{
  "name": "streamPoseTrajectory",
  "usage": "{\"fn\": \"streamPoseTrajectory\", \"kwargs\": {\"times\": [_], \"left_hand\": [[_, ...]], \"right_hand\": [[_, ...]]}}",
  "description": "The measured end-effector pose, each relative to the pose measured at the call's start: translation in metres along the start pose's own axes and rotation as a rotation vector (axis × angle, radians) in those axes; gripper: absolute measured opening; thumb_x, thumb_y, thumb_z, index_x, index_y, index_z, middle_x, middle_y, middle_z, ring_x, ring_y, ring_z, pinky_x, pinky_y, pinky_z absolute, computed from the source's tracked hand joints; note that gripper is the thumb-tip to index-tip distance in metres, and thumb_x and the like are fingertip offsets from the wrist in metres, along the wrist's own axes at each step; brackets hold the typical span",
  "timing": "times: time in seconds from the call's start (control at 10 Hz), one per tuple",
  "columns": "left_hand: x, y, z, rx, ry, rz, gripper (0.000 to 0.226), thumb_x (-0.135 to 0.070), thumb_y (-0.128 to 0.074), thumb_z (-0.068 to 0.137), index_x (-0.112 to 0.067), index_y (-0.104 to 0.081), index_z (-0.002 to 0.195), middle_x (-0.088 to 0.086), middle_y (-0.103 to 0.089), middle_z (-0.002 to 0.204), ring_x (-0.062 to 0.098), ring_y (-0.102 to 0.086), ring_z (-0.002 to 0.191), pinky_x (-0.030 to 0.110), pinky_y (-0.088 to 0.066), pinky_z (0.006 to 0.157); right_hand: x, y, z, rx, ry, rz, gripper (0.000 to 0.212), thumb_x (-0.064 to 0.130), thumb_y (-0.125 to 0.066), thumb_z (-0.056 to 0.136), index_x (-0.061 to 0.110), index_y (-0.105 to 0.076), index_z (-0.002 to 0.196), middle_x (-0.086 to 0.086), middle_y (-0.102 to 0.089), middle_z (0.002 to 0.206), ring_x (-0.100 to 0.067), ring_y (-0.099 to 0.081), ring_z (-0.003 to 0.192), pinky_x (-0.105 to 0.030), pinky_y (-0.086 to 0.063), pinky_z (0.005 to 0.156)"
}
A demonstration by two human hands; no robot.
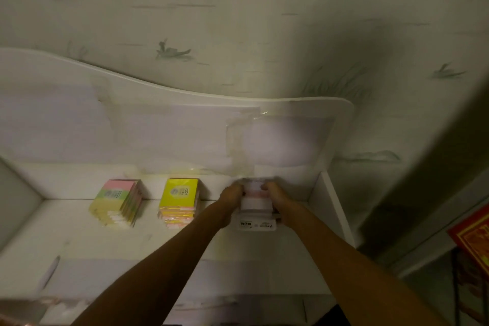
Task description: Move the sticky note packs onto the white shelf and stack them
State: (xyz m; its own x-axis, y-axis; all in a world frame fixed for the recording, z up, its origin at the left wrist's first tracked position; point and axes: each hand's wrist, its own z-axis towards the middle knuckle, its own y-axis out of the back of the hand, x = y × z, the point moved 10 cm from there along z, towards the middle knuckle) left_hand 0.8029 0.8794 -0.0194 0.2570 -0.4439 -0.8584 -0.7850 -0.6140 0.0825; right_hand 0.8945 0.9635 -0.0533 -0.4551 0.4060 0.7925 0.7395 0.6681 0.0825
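Two stacks of sticky note packs stand on the white shelf: a pink, green and yellow stack at the left and a yellow-topped stack in the middle. To their right, both hands grip a white and pale pink stack of packs from its two sides. My left hand is on its left side, my right hand on its right. The stack is blurred. A barcode label shows on its near face. I cannot tell whether it rests on the shelf or hangs just above it.
The shelf has a wavy white back panel and a white side wall close to my right hand. Patterned wallpaper is behind. A red and gold object sits at the far right, off the shelf.
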Motion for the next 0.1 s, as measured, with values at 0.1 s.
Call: {"fn": "streamPoseTrajectory", "kwargs": {"times": [0.1], "left_hand": [[-0.032,0.0229,-0.0168,-0.119,-0.203,0.05,0.031,-0.023,-0.036,0.102,-0.01,-0.056,0.123,0.008,-0.055,0.115,0.021,-0.05,0.1,0.025,-0.041,0.073]], "right_hand": [[0.0196,0.0292,-0.0042,-0.179,0.114,-0.217,0.036,0.046,-0.046,0.085,0.02,-0.062,0.102,-0.004,-0.064,0.096,-0.021,-0.06,0.084,-0.026,-0.045,0.065]]}}
